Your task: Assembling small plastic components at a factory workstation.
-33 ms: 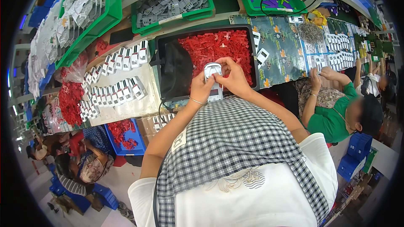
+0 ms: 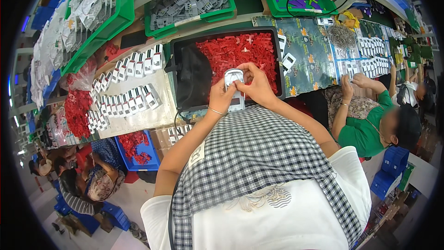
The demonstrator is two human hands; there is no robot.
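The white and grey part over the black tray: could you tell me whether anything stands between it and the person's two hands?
Nothing visible does. The left hand and the right hand both grip the white and grey part directly, above the black tray of red pieces. Those pieces lie below, apart from the hands.

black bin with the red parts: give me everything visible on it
The black bin is a shallow rectangular tray, plastic by its look, with a raised rim, sitting on the workbench. Small red parts fill its right side in a loose heap; a dark bag covers the left. The left hand and right hand hold a grey-white piece over its near edge.
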